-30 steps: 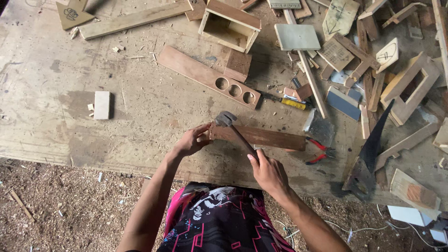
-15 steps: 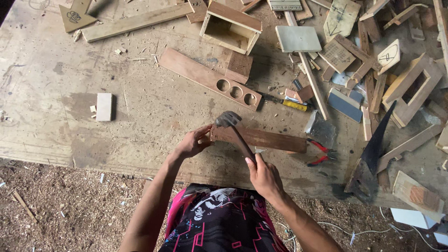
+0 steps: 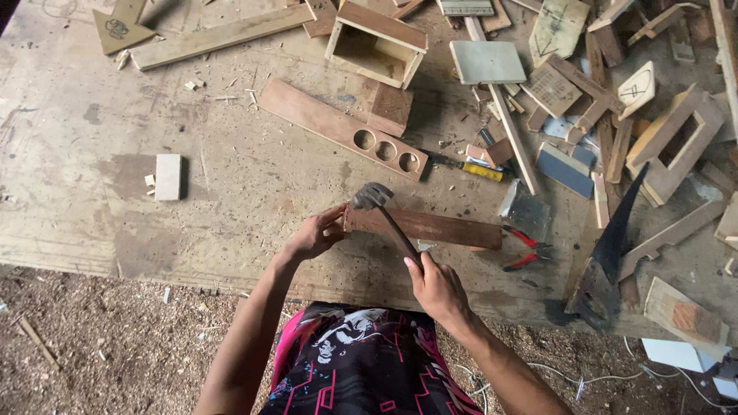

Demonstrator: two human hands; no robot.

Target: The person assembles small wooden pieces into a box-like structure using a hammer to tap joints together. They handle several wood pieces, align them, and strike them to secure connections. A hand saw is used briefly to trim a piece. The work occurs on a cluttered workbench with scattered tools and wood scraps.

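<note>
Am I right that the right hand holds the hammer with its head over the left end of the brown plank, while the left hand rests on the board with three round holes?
Not quite. The head view shows the left hand steadying the left end of the brown plank, not the board with three round holes, which lies untouched farther back. The rest holds: the right hand grips the hammer, head over the plank's left end.

The right hand (image 3: 437,286) wraps the hammer (image 3: 384,215) so its fingers hide the handle's end. Beyond the left hand's (image 3: 315,237) fingers, whatever they pinch at the brown plank's (image 3: 430,227) end is too small to tell. The desk (image 3: 231,184) runs past the top edge.
</note>
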